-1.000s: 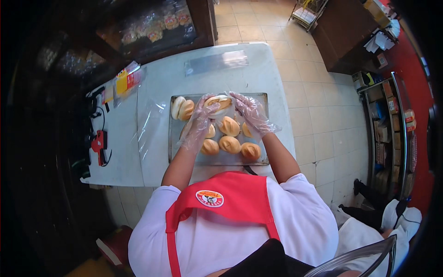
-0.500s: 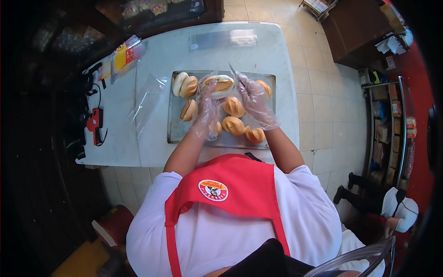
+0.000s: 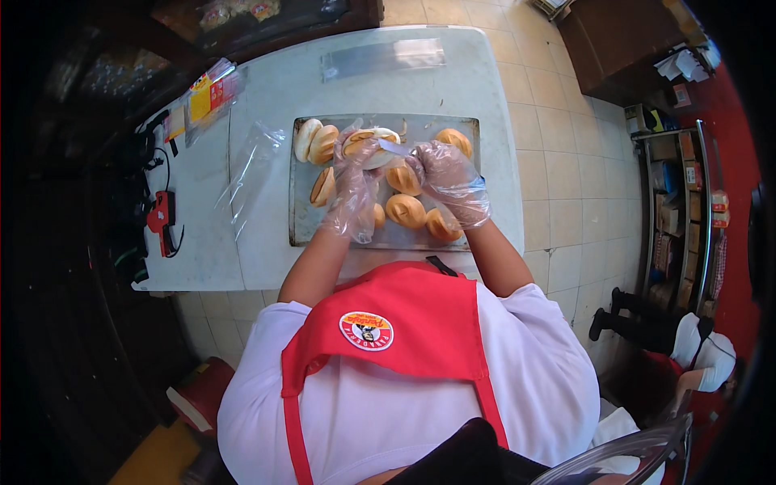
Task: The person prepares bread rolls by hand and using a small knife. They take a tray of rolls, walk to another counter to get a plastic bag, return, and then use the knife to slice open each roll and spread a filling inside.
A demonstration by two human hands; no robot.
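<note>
A metal baking tray [image 3: 301, 222] on a pale table [image 3: 267, 259] holds several golden bread rolls [image 3: 404, 210]. My left hand [image 3: 356, 190], in a loose clear plastic glove, holds a bread roll [image 3: 368, 144] above the tray's far middle. My right hand [image 3: 446, 178], also gloved, is closed on a knife [image 3: 396, 149] whose blade touches that roll. Two cut rolls [image 3: 315, 141] lie at the tray's far left corner, and another roll [image 3: 454, 139] sits at its far right.
A crumpled clear plastic bag [image 3: 250, 170] lies left of the tray. Yellow and red packets [image 3: 206, 93] and a red tool [image 3: 159, 218] with black cables sit at the table's left. A clear flat bag [image 3: 380, 58] lies at the far edge. Shelves [image 3: 679, 210] stand right.
Both hands have come closer together over the tray's far middle, and the knife blade has met the held roll. The view has shifted slightly.
</note>
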